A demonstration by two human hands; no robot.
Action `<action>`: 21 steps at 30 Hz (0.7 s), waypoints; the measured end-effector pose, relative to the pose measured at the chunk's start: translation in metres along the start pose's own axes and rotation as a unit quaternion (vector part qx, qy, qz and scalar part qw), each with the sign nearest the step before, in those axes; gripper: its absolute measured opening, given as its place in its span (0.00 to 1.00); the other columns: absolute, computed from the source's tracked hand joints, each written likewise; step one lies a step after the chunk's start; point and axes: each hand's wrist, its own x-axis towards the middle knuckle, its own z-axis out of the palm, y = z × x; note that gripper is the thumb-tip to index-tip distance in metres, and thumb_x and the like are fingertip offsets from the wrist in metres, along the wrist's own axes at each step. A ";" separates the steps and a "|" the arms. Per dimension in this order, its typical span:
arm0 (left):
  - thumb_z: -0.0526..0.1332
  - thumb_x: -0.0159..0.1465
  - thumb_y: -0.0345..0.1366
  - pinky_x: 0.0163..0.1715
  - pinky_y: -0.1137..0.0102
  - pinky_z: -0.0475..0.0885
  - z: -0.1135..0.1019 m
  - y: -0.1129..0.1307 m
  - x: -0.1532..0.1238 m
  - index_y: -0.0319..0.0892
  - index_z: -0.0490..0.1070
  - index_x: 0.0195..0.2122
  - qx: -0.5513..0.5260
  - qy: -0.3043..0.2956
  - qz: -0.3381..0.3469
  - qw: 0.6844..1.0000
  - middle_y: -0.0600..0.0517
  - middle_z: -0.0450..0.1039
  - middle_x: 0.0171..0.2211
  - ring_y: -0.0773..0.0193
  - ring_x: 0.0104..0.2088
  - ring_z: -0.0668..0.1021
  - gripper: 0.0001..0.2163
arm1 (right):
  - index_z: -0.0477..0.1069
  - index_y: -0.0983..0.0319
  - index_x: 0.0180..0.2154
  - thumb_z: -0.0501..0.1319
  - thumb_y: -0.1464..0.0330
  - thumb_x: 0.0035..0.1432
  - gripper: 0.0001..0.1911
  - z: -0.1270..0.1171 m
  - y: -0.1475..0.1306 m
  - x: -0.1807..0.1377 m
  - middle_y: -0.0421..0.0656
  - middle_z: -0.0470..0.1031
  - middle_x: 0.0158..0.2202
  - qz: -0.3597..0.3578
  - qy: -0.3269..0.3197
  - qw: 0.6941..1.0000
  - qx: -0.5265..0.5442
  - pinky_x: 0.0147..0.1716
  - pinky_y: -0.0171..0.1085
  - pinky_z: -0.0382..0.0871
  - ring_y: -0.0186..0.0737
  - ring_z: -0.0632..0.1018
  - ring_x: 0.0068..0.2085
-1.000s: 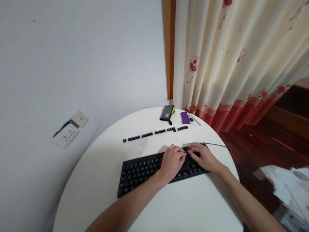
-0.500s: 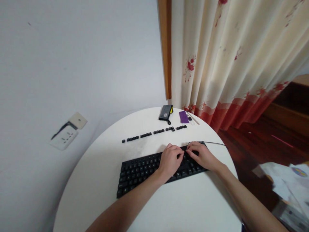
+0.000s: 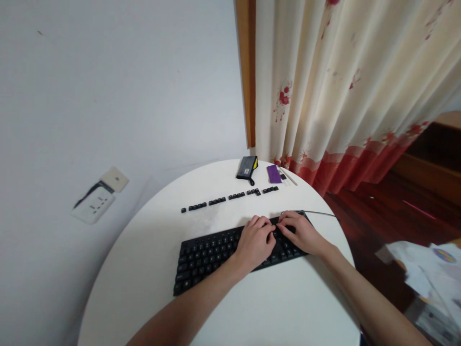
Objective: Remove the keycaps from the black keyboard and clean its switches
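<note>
A black keyboard [image 3: 205, 257] lies slantwise on the white round table, its cable leading off to the right. My left hand [image 3: 255, 240] rests over the keyboard's right half, thumb and fingers curled together in a pinch. Close beside it, my right hand [image 3: 296, 229] bends over the upper right keys, its fingertips also drawn together. The two hands' fingertips nearly meet. Whatever lies between them is too small or hidden to make out. Beyond the keyboard, loose black keycaps [image 3: 217, 201] are set out in a row of small groups.
On the table's [image 3: 151, 250] far side lie a grey pouch [image 3: 247, 167] with a strap, a purple cloth [image 3: 274, 174] and a thin pale stick-like tool [image 3: 289, 177]. A wall with a socket [image 3: 94, 204] borders the left; a curtain [image 3: 324, 96] hangs behind. Papers [image 3: 428, 274] are at right.
My left hand has shifted very slightly, its fingers turning a little at the keys. My right hand stays almost in place. The keycap row looks the same.
</note>
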 end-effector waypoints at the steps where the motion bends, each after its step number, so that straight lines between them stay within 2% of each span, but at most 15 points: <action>1: 0.58 0.62 0.28 0.48 0.61 0.69 0.000 0.000 -0.001 0.43 0.77 0.41 0.005 -0.001 0.000 1.000 0.50 0.73 0.41 0.57 0.45 0.71 0.10 | 0.74 0.61 0.32 0.55 0.69 0.65 0.11 0.000 0.000 0.000 0.46 0.74 0.38 0.000 -0.001 1.000 -0.003 0.45 0.42 0.68 0.42 0.74 0.41; 8: 0.58 0.64 0.29 0.47 0.61 0.70 0.002 0.000 -0.002 0.43 0.77 0.39 0.017 0.000 0.002 1.000 0.49 0.72 0.40 0.57 0.44 0.71 0.08 | 0.73 0.61 0.28 0.56 0.68 0.64 0.13 0.003 0.003 -0.001 0.46 0.73 0.38 -0.001 -0.006 1.000 -0.025 0.45 0.42 0.68 0.42 0.74 0.41; 15: 0.57 0.64 0.29 0.50 0.61 0.69 0.002 0.002 -0.004 0.42 0.75 0.41 0.005 0.000 -0.002 1.000 0.49 0.72 0.41 0.58 0.45 0.71 0.08 | 0.73 0.61 0.28 0.56 0.67 0.65 0.14 0.006 0.003 -0.001 0.46 0.74 0.37 0.014 0.010 1.000 -0.011 0.45 0.41 0.68 0.42 0.74 0.40; 18: 0.56 0.65 0.29 0.51 0.63 0.69 -0.002 -0.005 0.001 0.43 0.74 0.42 -0.036 0.003 -0.021 0.999 0.50 0.73 0.41 0.59 0.45 0.73 0.09 | 0.72 0.61 0.28 0.54 0.67 0.66 0.15 0.005 0.004 0.002 0.44 0.75 0.33 0.036 0.040 0.998 0.010 0.42 0.40 0.69 0.41 0.75 0.37; 21: 0.55 0.65 0.30 0.52 0.65 0.69 -0.007 -0.024 0.016 0.43 0.72 0.48 -0.058 0.013 -0.064 0.996 0.50 0.73 0.45 0.60 0.48 0.73 0.12 | 0.73 0.61 0.32 0.54 0.67 0.65 0.13 0.002 0.009 0.013 0.45 0.76 0.33 0.061 0.092 0.994 0.001 0.39 0.39 0.69 0.40 0.75 0.35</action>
